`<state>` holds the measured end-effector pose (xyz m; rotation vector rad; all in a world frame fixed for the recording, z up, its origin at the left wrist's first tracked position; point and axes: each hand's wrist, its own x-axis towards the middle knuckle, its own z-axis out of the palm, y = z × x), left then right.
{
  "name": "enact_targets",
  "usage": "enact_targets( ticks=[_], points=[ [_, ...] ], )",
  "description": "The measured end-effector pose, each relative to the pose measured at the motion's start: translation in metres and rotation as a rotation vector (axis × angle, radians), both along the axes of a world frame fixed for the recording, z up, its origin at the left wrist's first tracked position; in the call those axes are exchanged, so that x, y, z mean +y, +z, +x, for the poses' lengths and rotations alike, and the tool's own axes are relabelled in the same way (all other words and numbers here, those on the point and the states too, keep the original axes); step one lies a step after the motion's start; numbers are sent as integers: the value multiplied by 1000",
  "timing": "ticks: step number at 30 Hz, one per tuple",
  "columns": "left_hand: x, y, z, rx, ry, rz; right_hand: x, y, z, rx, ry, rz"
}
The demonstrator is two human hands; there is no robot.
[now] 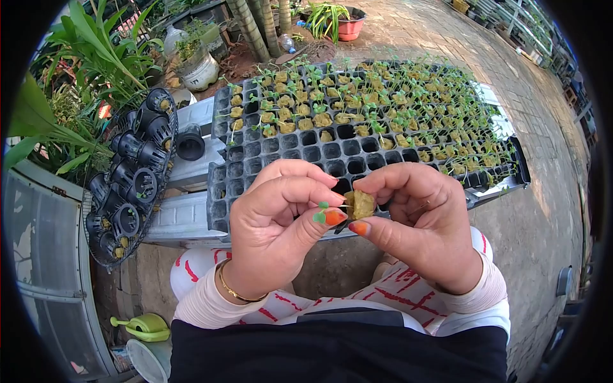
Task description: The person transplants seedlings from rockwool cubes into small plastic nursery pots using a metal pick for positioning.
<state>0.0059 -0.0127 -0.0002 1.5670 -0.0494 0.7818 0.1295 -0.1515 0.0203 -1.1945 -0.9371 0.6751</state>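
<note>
My right hand pinches a yellowish-brown grow plug between thumb and forefinger. From the plug's left side a thin stem leads to the small green leaves of a seedling. My left hand is closed around that stem, its thumb and fingertips next to the plug; the exact contact is partly hidden. Both hands are held above the near edge of a black seedling tray. Many of its far and right cells hold similar plugs with sprouts, while several cells close to my hands have none.
A black mesh basket of net pots stands left of the tray. One black net pot sits on the white slatted bench. A green watering can is at lower left; potted plants and a red planter stand beyond.
</note>
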Motion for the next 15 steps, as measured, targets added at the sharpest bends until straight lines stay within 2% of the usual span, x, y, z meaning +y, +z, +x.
enact_targets(
  ticks=[6, 8, 10, 12, 13, 15],
  points=[
    [6, 4, -3, 17, -15, -36, 0, 0, 1, -13, -33, 29],
    [13, 20, -12, 159, 71, 63, -3, 3, 5, -35, -62, -19],
    [32, 30, -22, 156, 298, 280, -7, 9, 8, -98, -115, -112],
    [51, 40, -30, 206, 623, 494, -3, 4, 8, -107, -133, -21],
    [66, 39, -34, 230, 727, 606, -2, 2, 8, -113, -153, 70],
    [91, 39, -43, 353, 808, 625, -4, 6, 9, -114, -149, 43]
  ],
)
